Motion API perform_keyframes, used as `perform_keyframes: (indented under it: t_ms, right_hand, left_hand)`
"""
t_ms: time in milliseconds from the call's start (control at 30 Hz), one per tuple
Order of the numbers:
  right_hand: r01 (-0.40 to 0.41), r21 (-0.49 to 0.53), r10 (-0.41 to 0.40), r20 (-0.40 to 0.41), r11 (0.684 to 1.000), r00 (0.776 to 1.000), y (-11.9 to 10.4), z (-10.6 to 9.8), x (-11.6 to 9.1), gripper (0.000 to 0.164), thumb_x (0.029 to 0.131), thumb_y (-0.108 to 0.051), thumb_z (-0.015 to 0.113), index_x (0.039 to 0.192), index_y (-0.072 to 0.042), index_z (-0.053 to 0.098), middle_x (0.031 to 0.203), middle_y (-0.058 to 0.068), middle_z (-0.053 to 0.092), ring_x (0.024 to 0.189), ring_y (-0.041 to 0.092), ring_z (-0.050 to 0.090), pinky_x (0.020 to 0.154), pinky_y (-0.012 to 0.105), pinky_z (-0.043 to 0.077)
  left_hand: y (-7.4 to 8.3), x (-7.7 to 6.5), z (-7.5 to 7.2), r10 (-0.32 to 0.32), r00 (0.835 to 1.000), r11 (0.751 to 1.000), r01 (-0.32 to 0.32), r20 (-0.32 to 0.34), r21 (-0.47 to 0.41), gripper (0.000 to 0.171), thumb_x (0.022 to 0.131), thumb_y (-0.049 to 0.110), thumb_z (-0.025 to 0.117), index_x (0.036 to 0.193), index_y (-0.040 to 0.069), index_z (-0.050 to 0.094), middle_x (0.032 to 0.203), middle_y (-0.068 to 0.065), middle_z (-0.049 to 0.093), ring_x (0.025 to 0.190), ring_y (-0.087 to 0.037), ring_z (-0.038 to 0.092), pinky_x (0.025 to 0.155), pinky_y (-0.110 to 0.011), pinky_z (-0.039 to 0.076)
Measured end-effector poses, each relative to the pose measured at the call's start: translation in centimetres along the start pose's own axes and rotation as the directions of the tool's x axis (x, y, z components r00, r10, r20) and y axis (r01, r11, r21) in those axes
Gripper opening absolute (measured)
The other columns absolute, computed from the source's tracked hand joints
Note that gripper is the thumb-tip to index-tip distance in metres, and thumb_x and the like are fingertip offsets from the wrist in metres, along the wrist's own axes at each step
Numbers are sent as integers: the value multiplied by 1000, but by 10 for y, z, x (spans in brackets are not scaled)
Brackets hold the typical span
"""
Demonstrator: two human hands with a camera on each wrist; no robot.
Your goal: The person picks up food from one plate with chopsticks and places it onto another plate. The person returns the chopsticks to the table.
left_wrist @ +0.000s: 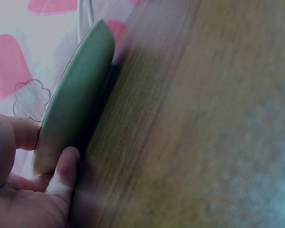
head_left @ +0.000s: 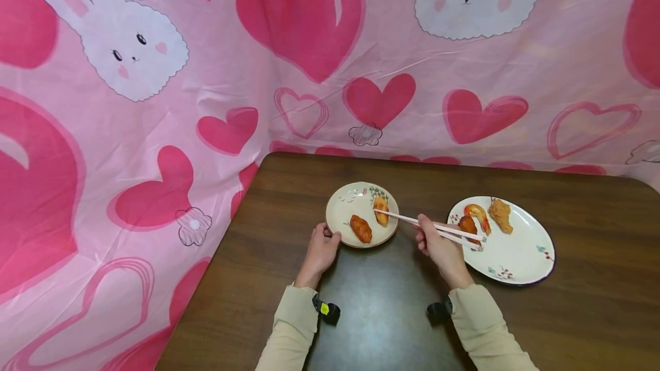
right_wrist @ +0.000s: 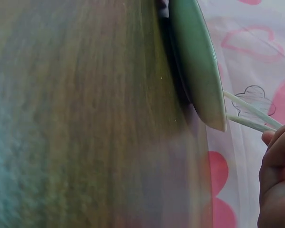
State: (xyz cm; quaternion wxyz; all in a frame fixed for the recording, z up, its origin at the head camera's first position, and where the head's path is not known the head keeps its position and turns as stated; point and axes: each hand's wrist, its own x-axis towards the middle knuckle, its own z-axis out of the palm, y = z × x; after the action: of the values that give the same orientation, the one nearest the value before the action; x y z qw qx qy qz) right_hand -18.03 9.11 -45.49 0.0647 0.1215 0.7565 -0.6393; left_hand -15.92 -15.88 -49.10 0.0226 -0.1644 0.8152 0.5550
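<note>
My left hand (head_left: pixel 321 252) grips the near-left rim of a small round plate (head_left: pixel 340 202); in the left wrist view its thumb and fingers pinch the plate's edge (left_wrist: pixel 76 97). On this plate lie a glazed brown piece like a chicken wing (head_left: pixel 361 229) and a golden-yellow oblong food piece (head_left: pixel 381 217). My right hand (head_left: pixel 442 251) holds a pair of pale pink chopsticks (head_left: pixel 404 218), their tips at the yellow piece. The right wrist view shows the chopsticks (right_wrist: pixel 251 124) reaching over the plate rim, with the food hidden behind it.
To the right stands a larger oval white plate (head_left: pixel 526 251) with a dark rim. It carries a shrimp (head_left: pixel 478 215), a battered fried piece (head_left: pixel 500 216) and a reddish-brown piece (head_left: pixel 467 225) partly behind the chopsticks. A pink heart-patterned cloth (head_left: pixel 319 102) hangs behind the wooden table (head_left: pixel 247 296).
</note>
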Motion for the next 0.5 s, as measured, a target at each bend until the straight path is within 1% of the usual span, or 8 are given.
perform_keyframes:
  t_ms: [233,500]
  right_hand:
    - [8,37,-8,-15,999,1000,3,2,-5,50,97,-38,54,106,10,64,57,-8,56,46,4,51,46,21,47]
    - [-33,100,34,-9,994,999,5,3,-5,50,97,-41,53,103,7,63,60,-8,56,47,6,50,45,20,45]
  left_hand:
    - [1,-1,0,-6,1000,1000,6,-1,-3,42,95,23,55,129,1,47,112,-12,48,92,-20,53,78,-31,45]
    - [2,-2,0,-1,1000,1000,1,-6,3,41,94,23,55,128,1,49,111,-12,49,93,-20,52,79,-31,44]
